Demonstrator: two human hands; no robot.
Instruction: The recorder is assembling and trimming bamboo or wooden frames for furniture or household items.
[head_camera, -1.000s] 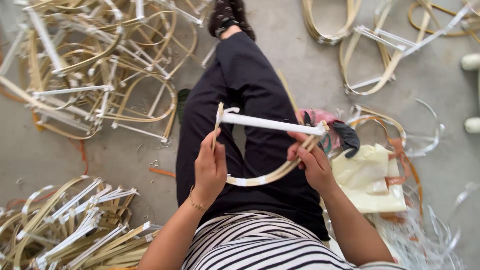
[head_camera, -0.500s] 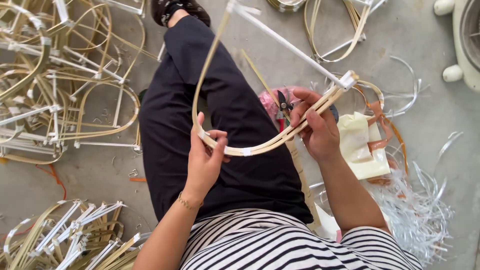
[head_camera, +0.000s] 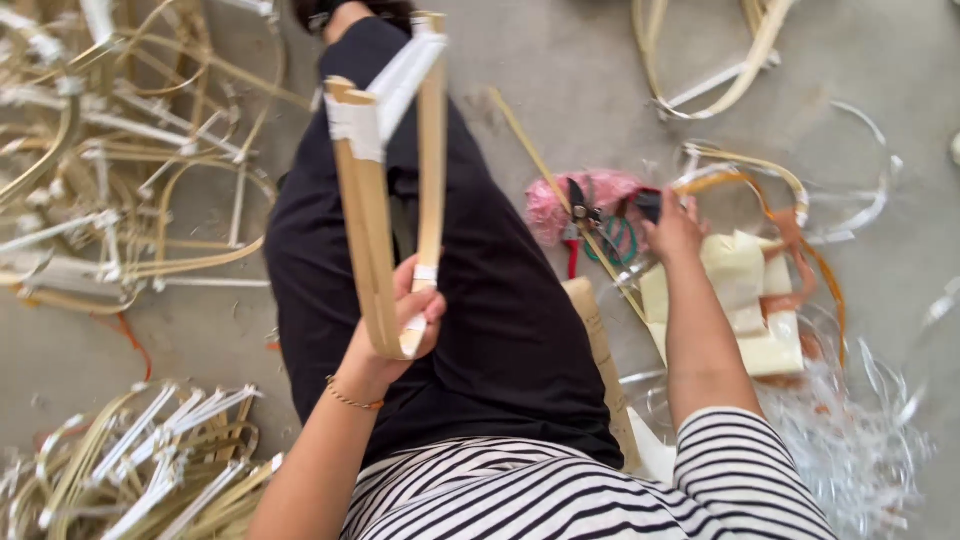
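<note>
The left hand (head_camera: 400, 325) is gripping a bent bamboo frame (head_camera: 385, 190) near its lower end, fingers curled and pressed around the strips, and is holding it upright over the lap of the black trousers (head_camera: 490, 330). The frame is rising from the hand toward the top edge of the view, its two tan limbs bound at the top with white tape (head_camera: 400, 80). The right hand (head_camera: 675, 228) is reaching out to the person's right, down to the concrete floor (head_camera: 580, 60), with its fingers resting on a dark tool (head_camera: 650, 203) beside a pair of scissors (head_camera: 582, 210) that are lying against a pink cloth (head_camera: 560, 200); whether those fingers are closing on the tool or only touching it, I cannot tell. Just beyond the hand, cream-coloured sheets (head_camera: 745, 290) are lying in a loose stack among orange and clear plastic strips (head_camera: 860, 420). On the left side of the floor, finished bamboo frames are lying in a tangled heap (head_camera: 120, 200), and another heap (head_camera: 140, 470) is sitting at the lower left corner. More bent bamboo loops (head_camera: 720, 60) are lying near the top edge.
</note>
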